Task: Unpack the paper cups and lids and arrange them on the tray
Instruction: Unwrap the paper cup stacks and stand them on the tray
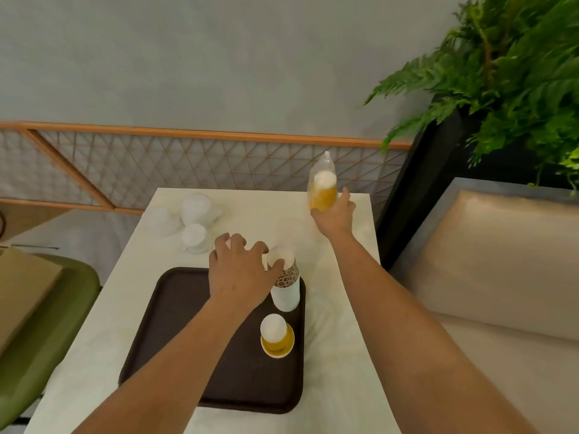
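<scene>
**Both hands out, each on its own cups**

Nearest to me are my two bare forearms, reaching forward over the white table [329, 355]. Just beyond them a short yellow cup [277, 338] stands mouth down on the dark brown tray [175, 324], near its right edge. Behind it on the same edge stands a taller stack [285, 289], white below and leopard print above, also mouth down.

My left hand [239, 270] hangs over the tray's far edge with the fingers arched down around a white-rimmed cup [227, 243]. That cup is almost wholly hidden under my palm; only bits of its rim show between and beside my fingers. My thumb lies against the top of the leopard-print stack, so the two sit just beside each other.

My right hand [336, 214] is stretched to the far right corner of the table, well apart from the tray. It grips the lower end of a clear plastic sleeve of yellow cups [322, 189], with the forefinger running up its right side. The sleeve stands up above my hand, its loose end topmost.

White lids [195, 208] lie in loose piles at the table's far left, blurred, with a smaller pile [193, 236] just in front of them, near my left fingertips.

A green chair [47, 324] holding a cardboard box [22, 286] is on the left, a beige bench [501, 261] on the right, and a fern [517, 73] above it.
</scene>
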{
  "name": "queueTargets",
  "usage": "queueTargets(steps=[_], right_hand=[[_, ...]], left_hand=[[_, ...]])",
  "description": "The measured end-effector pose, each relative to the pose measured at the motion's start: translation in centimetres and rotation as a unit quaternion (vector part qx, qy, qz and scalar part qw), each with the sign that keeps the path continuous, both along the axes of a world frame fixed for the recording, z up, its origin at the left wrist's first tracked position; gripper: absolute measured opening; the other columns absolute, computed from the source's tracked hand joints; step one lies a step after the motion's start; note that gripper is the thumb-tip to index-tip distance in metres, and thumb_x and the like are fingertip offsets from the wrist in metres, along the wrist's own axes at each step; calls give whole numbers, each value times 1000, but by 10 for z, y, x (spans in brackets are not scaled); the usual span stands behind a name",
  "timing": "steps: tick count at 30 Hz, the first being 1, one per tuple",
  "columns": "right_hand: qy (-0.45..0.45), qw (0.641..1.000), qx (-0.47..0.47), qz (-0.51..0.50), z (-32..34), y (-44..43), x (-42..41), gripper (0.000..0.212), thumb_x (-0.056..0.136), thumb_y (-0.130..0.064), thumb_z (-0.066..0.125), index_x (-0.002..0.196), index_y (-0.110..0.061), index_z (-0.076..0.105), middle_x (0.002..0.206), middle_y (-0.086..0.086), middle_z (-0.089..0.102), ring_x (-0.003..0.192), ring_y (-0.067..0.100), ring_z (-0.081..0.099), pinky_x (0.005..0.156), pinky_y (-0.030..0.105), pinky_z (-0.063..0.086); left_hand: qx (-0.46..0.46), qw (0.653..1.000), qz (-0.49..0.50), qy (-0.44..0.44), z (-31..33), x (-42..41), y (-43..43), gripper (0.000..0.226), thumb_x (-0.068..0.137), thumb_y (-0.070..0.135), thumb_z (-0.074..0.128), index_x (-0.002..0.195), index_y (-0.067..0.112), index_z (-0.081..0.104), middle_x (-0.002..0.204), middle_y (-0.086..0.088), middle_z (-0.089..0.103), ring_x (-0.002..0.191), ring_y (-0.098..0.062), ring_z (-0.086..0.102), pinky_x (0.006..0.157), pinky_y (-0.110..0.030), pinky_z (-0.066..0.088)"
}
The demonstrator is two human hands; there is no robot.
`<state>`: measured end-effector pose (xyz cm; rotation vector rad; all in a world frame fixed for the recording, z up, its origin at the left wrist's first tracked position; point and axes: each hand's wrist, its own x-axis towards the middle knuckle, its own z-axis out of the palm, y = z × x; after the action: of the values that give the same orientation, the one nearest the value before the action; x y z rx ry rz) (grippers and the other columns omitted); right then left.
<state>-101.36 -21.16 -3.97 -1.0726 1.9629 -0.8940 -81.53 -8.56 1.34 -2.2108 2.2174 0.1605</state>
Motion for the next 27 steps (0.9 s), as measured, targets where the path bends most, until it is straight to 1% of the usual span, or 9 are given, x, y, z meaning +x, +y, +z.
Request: queueTargets(steps=[5,8,10,13,17,20,22,25,27], right_hand=[[-18,1000,4,-9,-13,-29,0,101,80,-28,84,159,-33,21,149,16,33,131,43,44,100,47,46],[-45,999,-11,-7,-17,-37,-4,82,76,-26,86,146,-26,42,137,14,47,122,39,53,86,36,46],[-47,998,-35,-6,-20,-36,-6,69,77,-23,86,134,-19,48,130,12,58,119,34,58,80,32,42],[-67,994,-73,-39,-23,-24,-9,64,81,-23,85,133,-17,48,128,9,63,118,31,59,81,31,41],[-132,974,-127,-135,-21,-5,-16,64,83,-27,84,135,-20,47,126,2,63,116,27,60,86,30,42],[-216,944,-133,-211,-17,11,-25,74,83,-34,84,144,-28,42,120,-8,56,116,23,59,95,35,49],[-300,907,-140,-259,-13,24,-29,83,80,-38,86,148,-37,38,121,-13,54,118,23,58,99,48,56],[-426,835,-159,-311,-6,48,-36,83,84,-33,85,151,-40,36,137,-7,54,123,25,56,84,55,63],[-493,790,-178,-318,-1,66,-40,81,87,-31,84,151,-43,36,143,-2,53,123,27,58,81,56,63]], left_hand=[[11,999,35,39,5,0,-2,63,85,81,52,139,47,55,148,1,49,147,-30,23,114,-49,36],[21,998,44,38,10,1,-5,67,83,81,55,142,49,53,150,1,48,145,-30,25,113,-48,39],[30,998,49,38,12,1,-7,69,83,82,56,143,49,51,152,1,47,145,-30,25,113,-47,40],[43,997,50,40,13,0,-7,71,83,81,56,146,50,48,156,1,44,147,-31,23,115,-48,40],[50,996,53,50,17,-2,-5,74,83,79,59,149,50,45,161,-1,39,149,-32,21,116,-49,38],[48,996,51,49,18,-5,-3,73,84,78,59,150,49,45,162,-3,37,150,-33,22,116,-50,37],[47,997,50,45,17,-5,-2,73,85,78,59,150,48,45,161,-5,36,149,-34,23,115,-50,36],[44,997,44,47,14,-4,-1,76,85,76,60,152,46,42,160,-7,35,147,-35,26,114,-48,38],[39,997,39,51,13,-4,1,79,85,75,62,154,43,39,159,-8,34,146,-36,28,113,-48,38]])
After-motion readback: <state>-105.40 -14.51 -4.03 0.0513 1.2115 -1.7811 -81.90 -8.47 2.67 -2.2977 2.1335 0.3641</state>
